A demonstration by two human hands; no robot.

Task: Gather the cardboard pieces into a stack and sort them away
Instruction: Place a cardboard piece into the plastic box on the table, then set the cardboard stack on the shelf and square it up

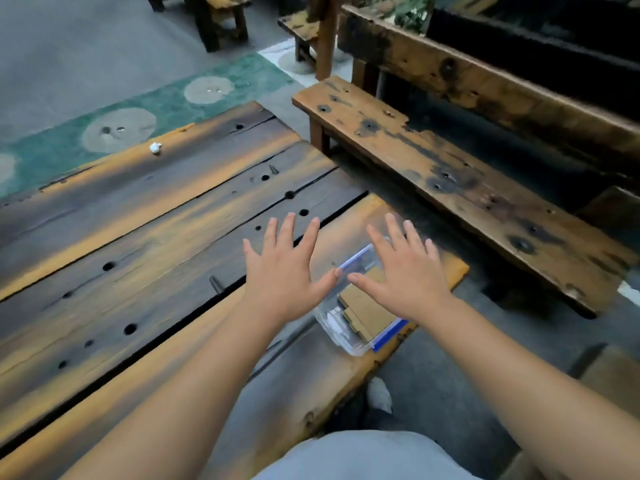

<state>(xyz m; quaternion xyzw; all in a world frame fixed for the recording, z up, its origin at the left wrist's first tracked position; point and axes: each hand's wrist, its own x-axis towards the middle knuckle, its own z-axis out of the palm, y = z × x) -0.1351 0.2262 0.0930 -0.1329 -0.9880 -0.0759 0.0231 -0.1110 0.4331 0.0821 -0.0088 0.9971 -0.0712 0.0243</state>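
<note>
A clear plastic box with blue trim (349, 336) lies on the right end of the wooden table (145, 237), near its corner. Brown cardboard pieces (367, 311) are stacked inside the box. My left hand (284, 271) hovers flat with fingers spread, just left of the box. My right hand (405, 271) is also spread flat, above the far part of the box, covering some of it. The two thumbs nearly meet over the box. Neither hand holds anything.
A small white scrap (155, 147) lies at the table's far edge. A wooden bench (450, 174) runs along the right, with a gap to the floor between it and the table. A shoe (379, 394) shows below the table corner.
</note>
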